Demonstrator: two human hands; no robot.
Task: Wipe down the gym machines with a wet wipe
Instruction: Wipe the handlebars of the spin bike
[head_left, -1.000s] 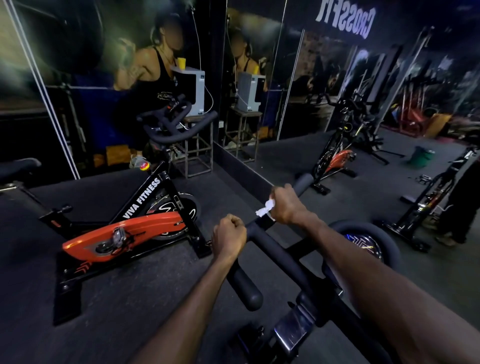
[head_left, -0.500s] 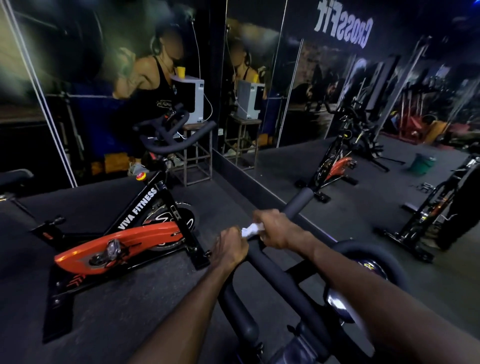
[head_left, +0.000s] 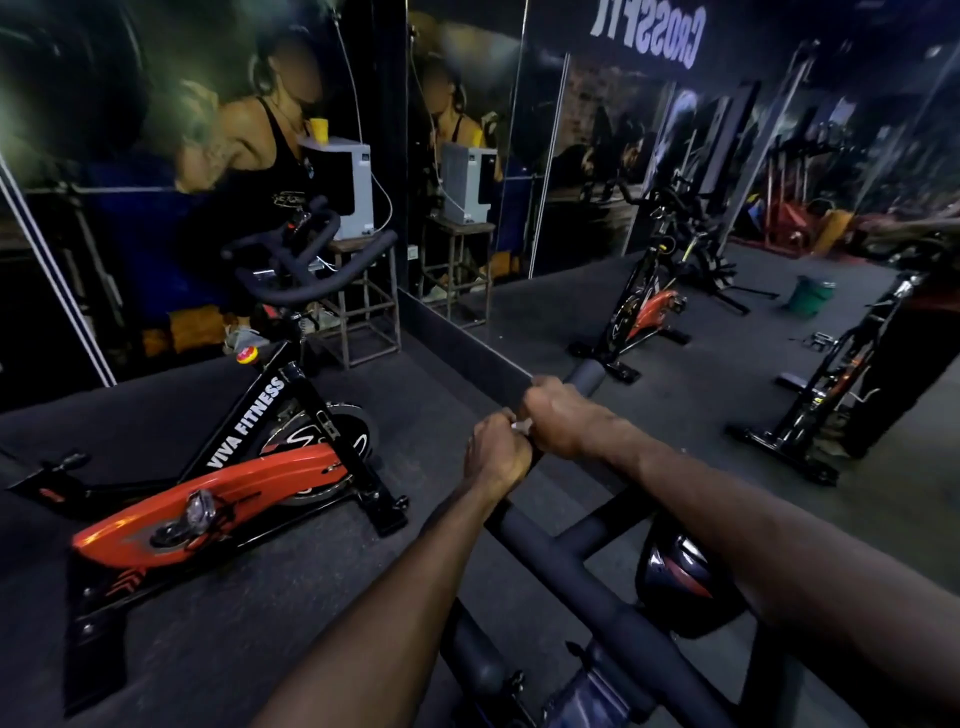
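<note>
Both hands' grips curl around the handlebar (head_left: 566, 571), wet wipe (head_left: 521, 426) between them (barely showing).

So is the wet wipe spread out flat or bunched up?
Bunched up: only a small white tuft of the wet wipe shows, between the hands, on the handlebar.

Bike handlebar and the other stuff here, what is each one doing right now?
Handlebar: gripped by both hands.
Left hand: curled round the handlebar.
Right hand: curled round the handlebar, pressing the wipe on it.
Wet wipe: mostly hidden between the hands, a small white bit showing.
Orange bike: upright on the floor, nobody on it.
Green bucket: upright on the floor.
</note>
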